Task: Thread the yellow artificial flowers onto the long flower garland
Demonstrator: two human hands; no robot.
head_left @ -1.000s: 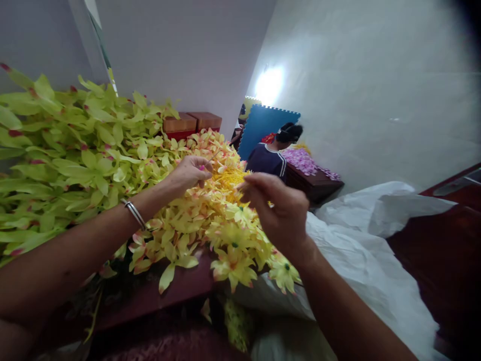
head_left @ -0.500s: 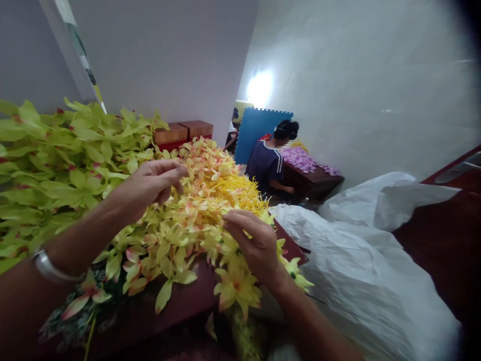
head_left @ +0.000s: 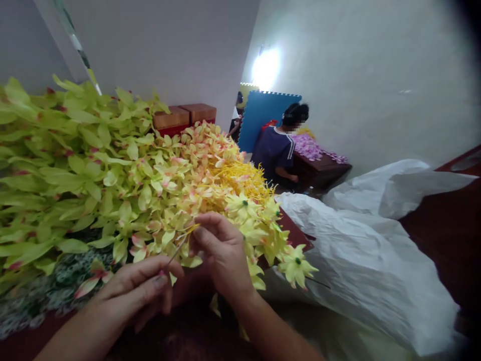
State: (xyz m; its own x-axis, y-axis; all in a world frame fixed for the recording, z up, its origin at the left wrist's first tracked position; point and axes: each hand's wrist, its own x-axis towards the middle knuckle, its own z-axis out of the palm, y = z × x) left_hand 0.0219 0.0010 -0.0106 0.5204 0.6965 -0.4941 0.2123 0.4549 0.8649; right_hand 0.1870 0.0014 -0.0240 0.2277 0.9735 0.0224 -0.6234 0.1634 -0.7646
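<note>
Near the front table edge, my left hand [head_left: 141, 291] is closed on a thin stem [head_left: 177, 250] that slants up to the right. My right hand [head_left: 221, 250] pinches a small yellow stamen piece [head_left: 192, 228] beside the stem's upper end. Behind both hands spreads a heap of yellow-pink petals [head_left: 165, 185], with larger green petals [head_left: 75, 170] to the left. A mound of yellow stamens [head_left: 240, 176] lies beyond my right hand. Several assembled yellow-green flowers [head_left: 296, 265] hang at the table's right corner.
Two wooden boxes [head_left: 171, 118] stand behind the heap. Green-white rings [head_left: 71, 276] lie at the left front. White plastic sheeting [head_left: 361, 255] covers the right side. A person [head_left: 272, 150] sits farther back by a dark table [head_left: 319, 170] with purple petals.
Both hands have come together lower down, near the front edge. The left moved down from above the petals; the right moved left, away from the flowers. The view has shifted slightly.
</note>
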